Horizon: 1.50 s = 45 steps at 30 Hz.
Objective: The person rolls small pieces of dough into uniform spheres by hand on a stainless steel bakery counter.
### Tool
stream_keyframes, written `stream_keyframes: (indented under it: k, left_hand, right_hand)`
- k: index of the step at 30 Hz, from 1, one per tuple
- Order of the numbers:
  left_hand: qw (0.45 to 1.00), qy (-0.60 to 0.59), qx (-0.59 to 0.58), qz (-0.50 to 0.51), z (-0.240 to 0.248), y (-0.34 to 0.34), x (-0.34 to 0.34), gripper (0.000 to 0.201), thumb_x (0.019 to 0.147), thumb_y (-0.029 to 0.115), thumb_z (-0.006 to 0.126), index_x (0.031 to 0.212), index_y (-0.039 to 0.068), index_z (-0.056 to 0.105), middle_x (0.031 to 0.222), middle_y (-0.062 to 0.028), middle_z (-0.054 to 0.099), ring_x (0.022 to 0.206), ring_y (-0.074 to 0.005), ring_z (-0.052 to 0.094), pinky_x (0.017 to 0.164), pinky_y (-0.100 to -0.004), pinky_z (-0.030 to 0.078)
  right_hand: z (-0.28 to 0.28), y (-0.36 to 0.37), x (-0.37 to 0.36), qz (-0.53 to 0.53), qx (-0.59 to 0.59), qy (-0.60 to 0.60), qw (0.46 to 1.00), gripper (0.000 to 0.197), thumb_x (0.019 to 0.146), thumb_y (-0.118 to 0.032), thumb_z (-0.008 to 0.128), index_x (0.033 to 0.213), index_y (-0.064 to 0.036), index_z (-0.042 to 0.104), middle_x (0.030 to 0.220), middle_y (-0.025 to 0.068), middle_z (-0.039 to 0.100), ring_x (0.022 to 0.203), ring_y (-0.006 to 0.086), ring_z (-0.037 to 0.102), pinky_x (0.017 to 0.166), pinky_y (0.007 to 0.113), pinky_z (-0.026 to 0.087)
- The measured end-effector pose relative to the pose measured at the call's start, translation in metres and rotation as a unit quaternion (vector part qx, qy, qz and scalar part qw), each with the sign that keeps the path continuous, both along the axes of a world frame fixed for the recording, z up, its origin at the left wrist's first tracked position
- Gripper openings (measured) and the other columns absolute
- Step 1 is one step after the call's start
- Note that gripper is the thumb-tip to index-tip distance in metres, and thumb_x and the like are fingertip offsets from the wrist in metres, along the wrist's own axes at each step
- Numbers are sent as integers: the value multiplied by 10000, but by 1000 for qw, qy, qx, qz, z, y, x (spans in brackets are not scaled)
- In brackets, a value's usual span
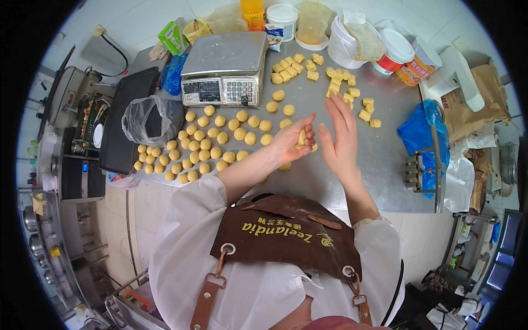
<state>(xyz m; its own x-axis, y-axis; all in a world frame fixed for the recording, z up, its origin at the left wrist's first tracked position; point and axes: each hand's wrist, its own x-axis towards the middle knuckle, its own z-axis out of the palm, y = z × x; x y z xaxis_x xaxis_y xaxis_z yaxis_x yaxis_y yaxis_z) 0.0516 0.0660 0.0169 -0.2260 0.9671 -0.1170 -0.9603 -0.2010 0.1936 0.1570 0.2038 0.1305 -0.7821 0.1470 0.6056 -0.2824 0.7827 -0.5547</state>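
Note:
My left hand [291,142] is curled, palm up, around a piece of yellow dough [301,138] over the steel table [374,159]. Just to its right, my right hand [342,132] is raised on edge with fingers stretched out and nothing in it. Its fingertips overlap the nearest of the cut dough chunks [334,84] in view; I cannot tell whether they touch. Rolled dough balls [204,144] lie spread to the left of my hands. More square-cut chunks [285,69] sit at the back of the table, beside the scale.
A digital scale [223,66] stands at the back left. Nearby are a clear plastic bag [151,118] and a black tray [118,132]. White tubs [396,47] and a jug [313,23] line the wall. A blue bag [421,132] and metal rack [437,170] occupy the right edge.

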Motion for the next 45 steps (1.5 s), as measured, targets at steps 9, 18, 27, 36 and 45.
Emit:
stream_keyframes:
  k: [9,18,27,36,45]
  left_hand:
    - [980,136,131,61,65,-1,16,615,1038,496,310,1472,65,371,1500,-168,417,1398,-294,394,1162,-466,313]
    - [979,161,35,119,103,-3,36,701,1020,567,268,1551,109,247,1599,-126,271,1463,-335,284,1180,-485,256]
    - [990,37,-97,92,119,-9,37,631,1041,512,270,1524,110,320,1563,-98,354,1410,-318,385,1128,-486,342]
    - [975,-79,-144,152,99,-14,12,266,967,309,557,1047,64,623,1065,-90,653,981,-233,644,850,-373,552]
    - [975,-125,-131,131,68,-3,9,284,982,338,575,1055,63,578,1018,-79,647,939,-220,646,791,-349,564]
  right_hand:
    - [0,-49,-16,101,150,5,983,418,872,-196,583,1242,-3,618,1392,163,550,1338,376,463,1135,520,309]
    - [18,-43,-12,141,163,13,976,449,846,-142,577,1271,-4,616,1431,169,522,1384,370,426,1157,560,259]
    - [26,-29,-29,21,198,-7,980,599,840,-247,603,1374,13,525,1473,192,469,1434,375,345,1172,571,193]
    - [34,-11,-21,56,111,15,992,779,943,-572,435,1497,-28,370,1583,202,287,1494,426,145,1162,623,-26]
    - [20,-6,-23,90,59,-18,994,428,954,-234,538,1298,17,582,1431,186,510,1377,394,416,1166,550,228]
